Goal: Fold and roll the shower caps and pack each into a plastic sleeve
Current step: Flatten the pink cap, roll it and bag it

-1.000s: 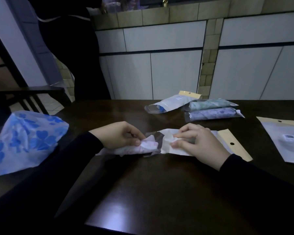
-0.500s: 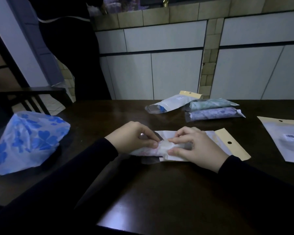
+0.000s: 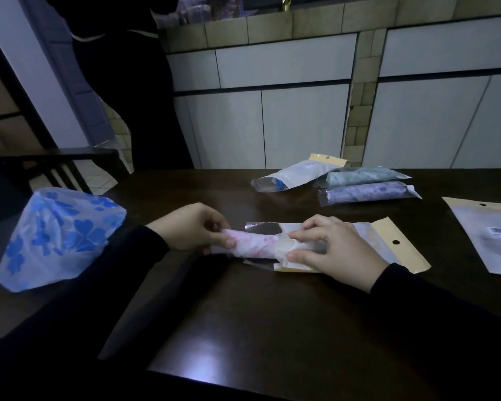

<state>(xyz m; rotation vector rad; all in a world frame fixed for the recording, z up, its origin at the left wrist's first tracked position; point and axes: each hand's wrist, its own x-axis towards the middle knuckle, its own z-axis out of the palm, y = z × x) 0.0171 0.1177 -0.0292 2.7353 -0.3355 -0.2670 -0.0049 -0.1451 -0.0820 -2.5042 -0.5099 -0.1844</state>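
A rolled white shower cap with pink print (image 3: 255, 246) lies across the middle of the dark table (image 3: 272, 328). My left hand (image 3: 190, 227) pinches its left end. Its right end sits in the open mouth of a plastic sleeve (image 3: 388, 241) with a tan header card. My right hand (image 3: 334, 246) presses on the sleeve's mouth and holds it around the roll. An unrolled blue-flowered shower cap (image 3: 58, 235) stands puffed up at the table's left edge.
Three filled sleeves lie at the back: a white one (image 3: 295, 175), a teal one (image 3: 362, 175), a purple one (image 3: 368, 193). An empty sleeve (image 3: 486, 233) lies at the right edge. A person in dark clothes (image 3: 133, 82) stands beyond the table's far left, next to a chair (image 3: 55, 163).
My left hand has moved right, pushing the rolled cap toward the sleeve. The cap is now a tighter roll with its right end inside the sleeve's mouth.
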